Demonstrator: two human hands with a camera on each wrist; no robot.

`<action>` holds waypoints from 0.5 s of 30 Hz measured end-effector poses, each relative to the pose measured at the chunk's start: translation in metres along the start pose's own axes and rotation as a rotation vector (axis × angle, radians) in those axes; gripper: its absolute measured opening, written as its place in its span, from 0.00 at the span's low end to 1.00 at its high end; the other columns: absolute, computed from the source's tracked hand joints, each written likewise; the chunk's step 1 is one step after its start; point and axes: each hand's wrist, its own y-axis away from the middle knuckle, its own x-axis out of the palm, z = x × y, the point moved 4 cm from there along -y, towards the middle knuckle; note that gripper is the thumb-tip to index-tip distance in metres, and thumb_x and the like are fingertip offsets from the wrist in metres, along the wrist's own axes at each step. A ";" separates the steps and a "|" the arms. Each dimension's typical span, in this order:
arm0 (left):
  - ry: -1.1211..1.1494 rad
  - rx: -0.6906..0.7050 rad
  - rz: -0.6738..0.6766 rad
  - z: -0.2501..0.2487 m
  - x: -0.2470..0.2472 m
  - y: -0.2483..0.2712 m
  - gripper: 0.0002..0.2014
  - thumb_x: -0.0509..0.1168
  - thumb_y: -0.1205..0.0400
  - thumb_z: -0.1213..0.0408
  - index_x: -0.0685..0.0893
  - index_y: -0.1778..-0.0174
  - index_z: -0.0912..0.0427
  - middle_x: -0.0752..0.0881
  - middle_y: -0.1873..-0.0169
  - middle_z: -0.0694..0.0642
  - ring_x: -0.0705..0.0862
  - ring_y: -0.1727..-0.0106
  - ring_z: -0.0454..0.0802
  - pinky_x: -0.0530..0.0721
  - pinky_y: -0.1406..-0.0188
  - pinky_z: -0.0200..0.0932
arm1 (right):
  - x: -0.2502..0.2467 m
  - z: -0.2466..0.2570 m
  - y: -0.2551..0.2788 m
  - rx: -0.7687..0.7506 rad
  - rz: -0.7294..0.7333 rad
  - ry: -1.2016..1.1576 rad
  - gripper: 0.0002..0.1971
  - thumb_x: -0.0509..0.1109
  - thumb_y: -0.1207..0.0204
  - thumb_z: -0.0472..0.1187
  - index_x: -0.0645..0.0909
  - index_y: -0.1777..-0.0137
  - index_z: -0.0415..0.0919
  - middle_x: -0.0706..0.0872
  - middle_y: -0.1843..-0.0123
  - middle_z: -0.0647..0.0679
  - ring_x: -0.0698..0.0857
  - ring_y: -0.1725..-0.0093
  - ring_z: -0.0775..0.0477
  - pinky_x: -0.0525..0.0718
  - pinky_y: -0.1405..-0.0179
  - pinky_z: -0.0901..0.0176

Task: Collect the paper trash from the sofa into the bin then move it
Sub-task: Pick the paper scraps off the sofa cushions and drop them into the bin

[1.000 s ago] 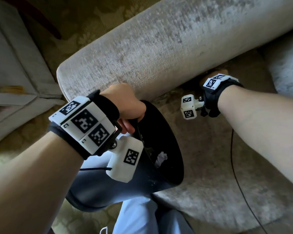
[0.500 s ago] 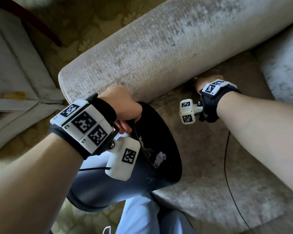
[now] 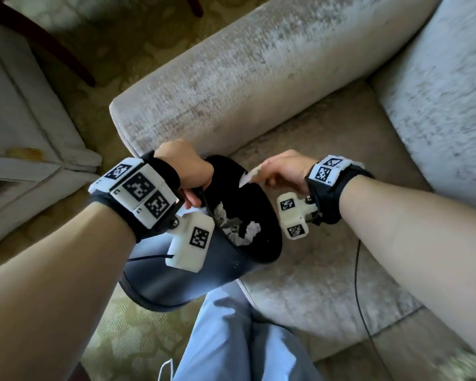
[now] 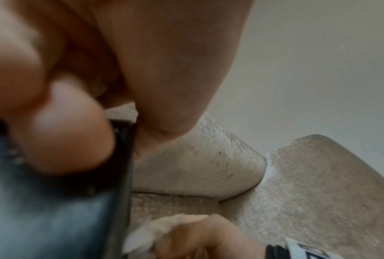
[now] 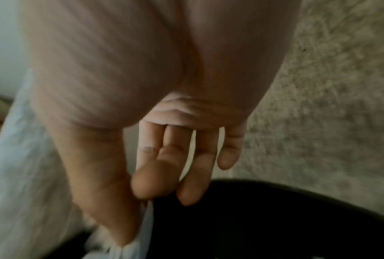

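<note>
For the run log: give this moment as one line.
left hand: grips bin rim | right hand: pinches paper scrap over bin mouth | crumpled paper inside

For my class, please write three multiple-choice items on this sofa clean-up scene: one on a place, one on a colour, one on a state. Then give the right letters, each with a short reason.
1. Where is the paper scrap that the right hand pinches?
A. Over the mouth of the bin
B. On the floor
C. On the sofa armrest

2. What colour is the inside of the bin?
A. White
B. Black
C. Red

3. What is the left hand doing?
A. Hanging idle
B. Pressing flat on the seat
C. Gripping the bin's rim

Answers:
1 A: the head view shows the scrap over the opening.
2 B: the inner wall is black around the crumpled paper.
3 C: its fingers curl over the rim.
</note>
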 end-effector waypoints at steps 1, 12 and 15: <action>0.006 0.004 -0.006 0.007 0.001 0.004 0.12 0.59 0.28 0.77 0.78 0.78 0.68 0.81 0.90 0.60 0.77 0.93 0.49 0.75 0.89 0.29 | 0.015 -0.001 0.010 -0.002 0.056 0.049 0.20 0.83 0.52 0.42 0.90 0.62 0.31 0.85 0.67 0.39 0.80 0.67 0.42 0.75 0.62 0.52; 0.278 -0.161 -0.060 0.174 0.022 0.048 0.11 0.59 0.24 0.73 0.83 0.66 0.76 0.89 0.71 0.71 0.91 0.70 0.63 0.92 0.60 0.58 | 0.127 0.034 0.068 0.013 0.192 0.424 0.12 0.70 0.23 0.38 0.88 0.42 0.35 0.88 0.76 0.57 0.83 0.68 0.55 0.72 0.66 0.65; 0.445 -0.231 -0.105 0.227 0.027 0.057 0.10 0.60 0.24 0.73 0.83 0.64 0.77 0.89 0.72 0.72 0.90 0.70 0.65 0.92 0.62 0.61 | 0.156 0.065 0.069 -0.091 0.073 0.391 0.12 0.74 0.28 0.35 0.89 0.47 0.30 0.88 0.72 0.49 0.82 0.76 0.55 0.71 0.82 0.74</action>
